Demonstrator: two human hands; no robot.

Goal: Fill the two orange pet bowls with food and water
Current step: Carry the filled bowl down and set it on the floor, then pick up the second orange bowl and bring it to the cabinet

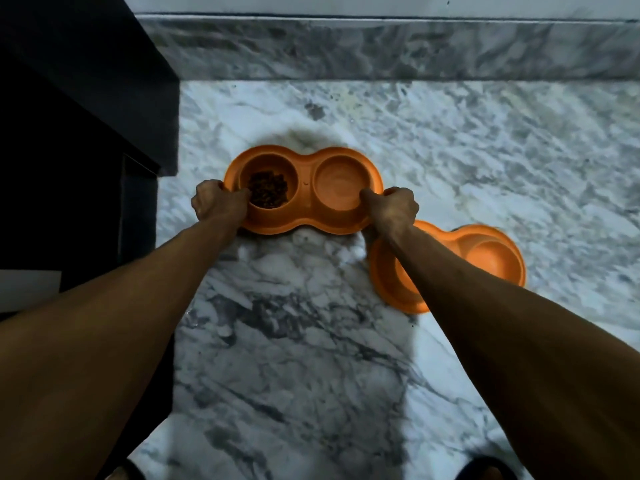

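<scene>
An orange double pet bowl (304, 188) is over the marble floor in the middle of the view. Its left cup holds dark brown kibble (268, 189); whether its right cup (341, 185) holds water I cannot tell. My left hand (218, 204) grips the bowl's left end, thumb over the rim. My right hand (393, 206) grips the right end the same way. A second orange double bowl (491, 258) lies on the floor to the right, partly hidden under my right forearm; the part that shows looks empty.
A dark cabinet (86, 116) fills the left side, its corner close to the held bowl. A grey marble skirting (381, 50) runs along the wall at the top. White-grey marble floor (294, 341) spreads below. My feet show at the bottom edge.
</scene>
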